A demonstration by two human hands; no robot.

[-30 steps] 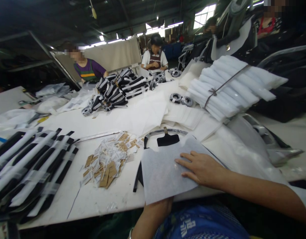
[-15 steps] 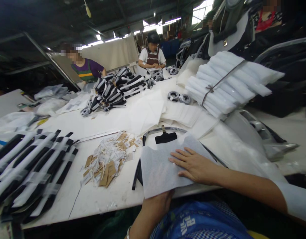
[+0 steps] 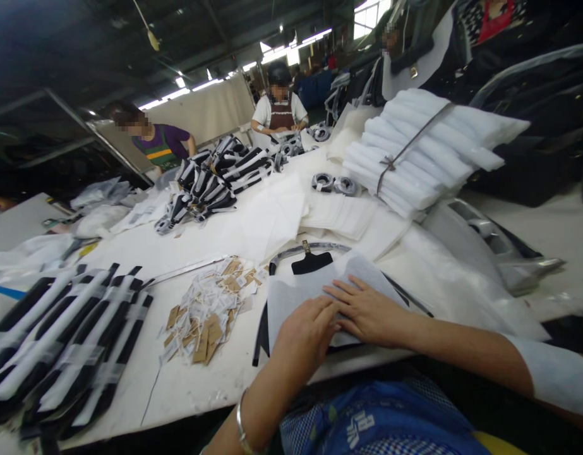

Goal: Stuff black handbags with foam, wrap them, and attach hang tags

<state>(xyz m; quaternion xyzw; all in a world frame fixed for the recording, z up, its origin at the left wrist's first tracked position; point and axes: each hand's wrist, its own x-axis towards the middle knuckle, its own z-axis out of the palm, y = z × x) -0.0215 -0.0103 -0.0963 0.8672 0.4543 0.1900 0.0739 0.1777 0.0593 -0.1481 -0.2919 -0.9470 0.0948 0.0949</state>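
A white sheet (image 3: 286, 297) of thin, soft-looking wrapping material lies over a black bag-like item at the table's front edge. Above the sheet's far edge show the item's black tab (image 3: 312, 263) with a metal clasp and a curved handle (image 3: 284, 251) wrapped in clear plastic. Flat on the sheet rests my right hand (image 3: 367, 313), open, its fingers spread. My left hand (image 3: 306, 332) lies on the sheet too, its fingers stretched toward the right hand and touching or nearly touching it. Most of the black item is hidden underneath.
Paper tags with strings (image 3: 210, 309) are heaped to the left. Beyond them lie wrapped black straps (image 3: 78, 341). A tied bundle of white rolls (image 3: 414, 151) and flat white sheets (image 3: 333, 215) are at the right and middle. Two co-workers (image 3: 279, 114) are across the table.
My left hand has come up from below the sheet's near edge onto its top, beside the right hand. The right hand stays flat on the sheet. The view has shifted slightly.
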